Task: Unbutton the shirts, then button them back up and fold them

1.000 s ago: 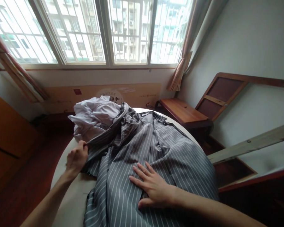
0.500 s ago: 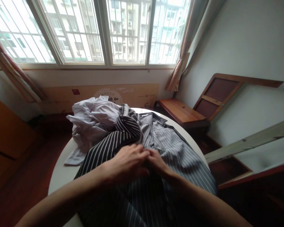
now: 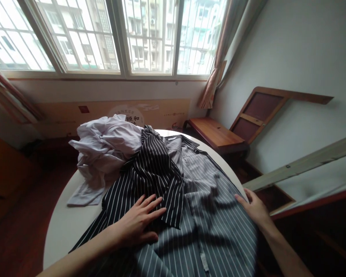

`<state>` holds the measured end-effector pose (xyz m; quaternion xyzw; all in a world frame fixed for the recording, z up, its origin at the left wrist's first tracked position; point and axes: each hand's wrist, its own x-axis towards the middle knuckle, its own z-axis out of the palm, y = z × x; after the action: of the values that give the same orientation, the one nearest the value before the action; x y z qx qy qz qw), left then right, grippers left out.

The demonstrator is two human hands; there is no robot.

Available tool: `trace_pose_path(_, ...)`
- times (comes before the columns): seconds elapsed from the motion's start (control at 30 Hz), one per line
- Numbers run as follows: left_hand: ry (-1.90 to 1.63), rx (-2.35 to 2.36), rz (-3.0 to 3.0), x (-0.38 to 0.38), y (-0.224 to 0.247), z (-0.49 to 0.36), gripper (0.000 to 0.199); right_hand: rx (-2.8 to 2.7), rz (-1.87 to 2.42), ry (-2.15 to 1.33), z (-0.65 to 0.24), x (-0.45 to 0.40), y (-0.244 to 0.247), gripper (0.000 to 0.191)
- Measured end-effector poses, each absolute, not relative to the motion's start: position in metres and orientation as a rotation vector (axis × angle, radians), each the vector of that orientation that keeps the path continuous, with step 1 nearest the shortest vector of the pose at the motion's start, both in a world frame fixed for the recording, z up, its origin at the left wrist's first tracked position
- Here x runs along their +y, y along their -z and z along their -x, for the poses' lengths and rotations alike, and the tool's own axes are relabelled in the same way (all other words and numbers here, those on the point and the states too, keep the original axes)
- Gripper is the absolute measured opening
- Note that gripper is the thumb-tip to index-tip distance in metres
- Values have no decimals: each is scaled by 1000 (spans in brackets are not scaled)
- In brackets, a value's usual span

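A black shirt with white stripes [image 3: 145,175] is spread over a round white table [image 3: 75,227]. One side lies turned open, showing the paler grey inner face [image 3: 216,219] with a small white label [image 3: 204,262]. My left hand [image 3: 141,219] rests flat on the dark striped cloth, fingers stretched out. At the right side, my right hand [image 3: 252,206] has its thumb and fingers closed on the shirt's edge, by the table rim. A crumpled pale lilac-white garment [image 3: 103,142] lies beside the shirt at the far left.
Behind the table stands a low wooden seat [image 3: 216,132], with a wood-framed panel [image 3: 256,109] against the wall. A pale rail [image 3: 300,163] slants across the right. Barred windows [image 3: 150,36] and tied curtains [image 3: 210,90] are at the back.
My hands were together over the middle of the shirt. They have parted, the right going out to the right edge. The grey side now lies spread wider.
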<state>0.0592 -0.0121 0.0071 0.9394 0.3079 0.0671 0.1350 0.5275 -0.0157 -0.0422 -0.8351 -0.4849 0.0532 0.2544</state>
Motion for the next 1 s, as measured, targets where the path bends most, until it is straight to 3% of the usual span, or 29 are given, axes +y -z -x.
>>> trace_pose_path(0.1,-441,984,-2708,-13,4,-63,28,-1344,2372,-120,-512,-29,36,43)
trace_pose_path(0.13,-531,1004,-2693,-13,5,-63,22,-1376,2423,-44,-506,-32,31,37)
trace_pose_path(0.3,-713,978,-2618,-17,3,-58,24,-1612,2519,281,-485,-30,-4,30)
trace_pose_path(0.43,-583,1000,-2464,-16,0,-46,25,-1606,2471,257,-470,-6,-44,29)
trace_pose_path(0.63,-350,1049,-2450,-14,-16,-47,19,-2160,1570,-463,-360,8,-82,31)
trace_pose_path(0.73,-372,1146,-2569,-20,-20,-56,47,-2632,1117,-838,-320,-5,-73,53)
trace_pose_path(0.8,-368,1211,-2607,-24,-15,-60,52,-2705,1130,-793,-321,-15,-61,67)
trace_pose_path(0.9,-365,1258,-2593,-27,-3,-64,16,-2538,1441,-516,-345,-31,-42,84)
trace_pose_path(0.97,-439,1245,-2481,-24,3,-65,20,-2406,1602,-446,-358,-43,-30,82)
trace_pose_path(1.0,-504,1238,-2390,-22,3,-64,25,-2368,1640,-458,-361,-48,-26,72)
